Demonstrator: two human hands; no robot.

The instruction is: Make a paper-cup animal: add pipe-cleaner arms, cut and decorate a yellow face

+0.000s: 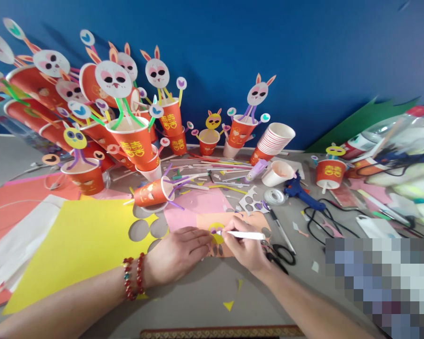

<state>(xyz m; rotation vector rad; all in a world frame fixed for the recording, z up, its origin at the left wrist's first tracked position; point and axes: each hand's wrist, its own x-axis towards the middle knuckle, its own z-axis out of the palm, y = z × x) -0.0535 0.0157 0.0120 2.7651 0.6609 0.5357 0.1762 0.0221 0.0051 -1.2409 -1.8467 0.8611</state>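
My right hand [245,247] grips a white marker pen [249,235], its tip on a small yellow paper circle [217,239]. Purple marks show on that circle. My left hand [180,252] lies flat, palm down, with its fingertips at the circle's left edge. Beneath both is an orange paper sheet [207,221] with cut-outs, overlapping a pink sheet [183,209]. To the left spreads a large yellow paper sheet [77,240] with round holes cut along its right side. Black-handled scissors [284,254] lie just right of my right hand, partly hidden by it.
Red paper cups with rabbit faces [129,141] crowd the back left. Behind my hands a red cup [150,193] lies on its side. A stack of cups [273,141], a blue glue gun [305,195] with a dark cord, clear tape [274,197] and a pen [277,226] are at right.
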